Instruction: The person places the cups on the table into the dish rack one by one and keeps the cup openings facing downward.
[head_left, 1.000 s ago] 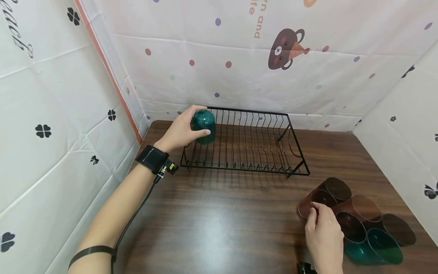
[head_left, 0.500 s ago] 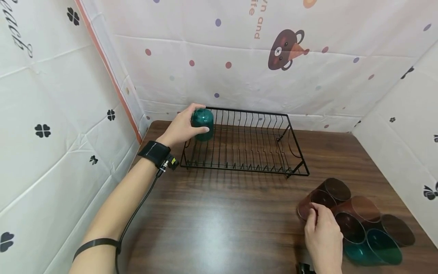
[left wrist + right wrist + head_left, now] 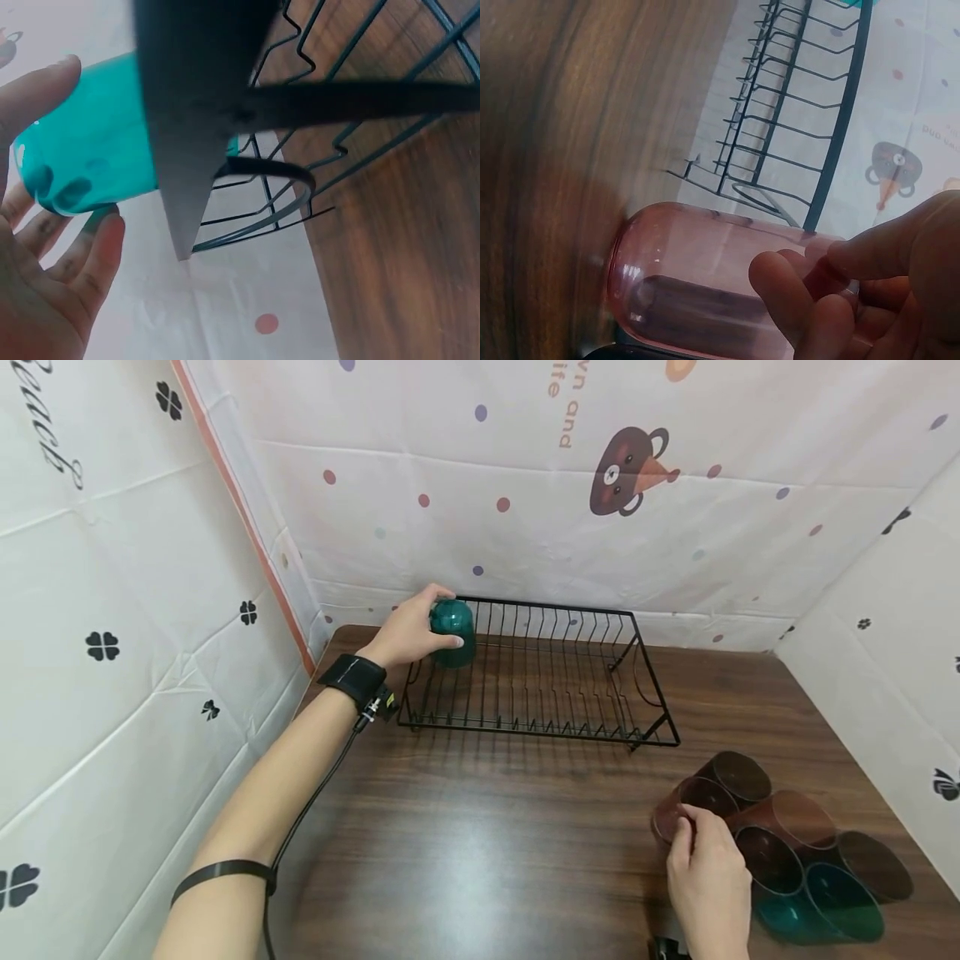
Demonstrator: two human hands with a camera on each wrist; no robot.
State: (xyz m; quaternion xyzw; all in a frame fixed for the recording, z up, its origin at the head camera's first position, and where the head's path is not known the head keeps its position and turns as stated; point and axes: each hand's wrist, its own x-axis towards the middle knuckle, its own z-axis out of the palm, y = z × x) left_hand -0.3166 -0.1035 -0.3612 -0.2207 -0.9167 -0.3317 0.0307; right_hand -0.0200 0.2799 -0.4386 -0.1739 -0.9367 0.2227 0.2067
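At the rack's left end, my left hand [image 3: 408,631] grips a teal plastic tumbler [image 3: 453,633] turned bottom up, thumb on the near side and fingers behind. The left wrist view shows this teal tumbler [image 3: 90,142] between thumb and fingers, partly covered by the rack's dark frame. The black wire dish rack [image 3: 540,727] stands at the back of the table. Over on the right, my right hand [image 3: 708,877] pinches the rim of a reddish tumbler [image 3: 667,818]. Its fingers [image 3: 780,289] are bent at the rim of that reddish see-through tumbler [image 3: 697,262].
Around the reddish tumbler cluster several others, mouths up: a dark brown one [image 3: 738,777], an orange-brown one [image 3: 802,818], another brown one [image 3: 877,864] and a teal one [image 3: 795,914]. Printed cloth [image 3: 360,527] walls in the wooden table [image 3: 465,827] at back and sides.
My left wrist has moved slightly forward and right; the teal tumbler has shifted a little right over the rack's left end. My right hand has stayed at the reddish tumbler.
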